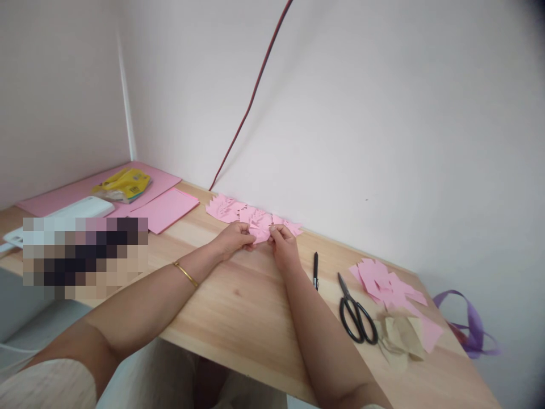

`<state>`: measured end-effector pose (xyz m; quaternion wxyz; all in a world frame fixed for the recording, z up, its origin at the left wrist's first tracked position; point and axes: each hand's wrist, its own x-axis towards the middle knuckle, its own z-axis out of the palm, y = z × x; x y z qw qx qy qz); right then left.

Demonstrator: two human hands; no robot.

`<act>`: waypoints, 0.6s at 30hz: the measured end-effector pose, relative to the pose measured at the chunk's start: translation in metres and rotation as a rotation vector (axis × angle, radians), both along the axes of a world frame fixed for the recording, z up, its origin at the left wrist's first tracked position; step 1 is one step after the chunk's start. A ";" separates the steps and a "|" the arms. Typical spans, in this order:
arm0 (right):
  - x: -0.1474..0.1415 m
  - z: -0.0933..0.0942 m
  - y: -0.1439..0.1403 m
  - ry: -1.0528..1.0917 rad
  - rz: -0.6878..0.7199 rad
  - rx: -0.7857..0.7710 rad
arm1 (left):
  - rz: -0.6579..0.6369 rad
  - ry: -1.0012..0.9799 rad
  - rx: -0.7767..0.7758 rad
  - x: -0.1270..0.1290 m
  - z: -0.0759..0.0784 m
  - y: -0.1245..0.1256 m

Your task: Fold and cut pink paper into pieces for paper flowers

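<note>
A pink cut paper piece (260, 232) is pinched between the left hand (233, 238) and right hand (283, 245), both grips closed on it, above the bench (238, 307) near the wall; scissors (356, 313) and a pen (315, 270) are seen to the right.

2 hands: the left hand (232, 238) and the right hand (283, 247). 1 gold bracelet (186, 274). 1 pair of black scissors (355, 312). 1 black pen (315, 270). 1 purple ribbon (470, 324). 1 red cord (251, 99) on the wall. 1 yellow packet (123, 184). 1 white box (80, 209). 1 wooden table (242, 307). 1 row of cut pink paper (238, 213) by the wall, too bunched to count piece by piece. 1 pile of pink scraps (385, 287). 1 pile of tan scraps (400, 338).
</note>
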<state>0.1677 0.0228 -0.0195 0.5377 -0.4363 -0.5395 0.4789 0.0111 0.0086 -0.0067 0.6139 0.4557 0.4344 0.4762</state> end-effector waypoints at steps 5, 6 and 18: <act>0.002 -0.002 0.003 0.080 -0.005 0.010 | 0.006 0.036 0.024 -0.001 -0.003 0.002; 0.003 -0.002 0.003 0.081 0.011 0.016 | 0.004 0.066 0.046 -0.001 -0.002 0.001; 0.003 0.001 -0.002 -0.193 0.120 0.109 | -0.068 0.476 0.307 -0.003 0.000 -0.003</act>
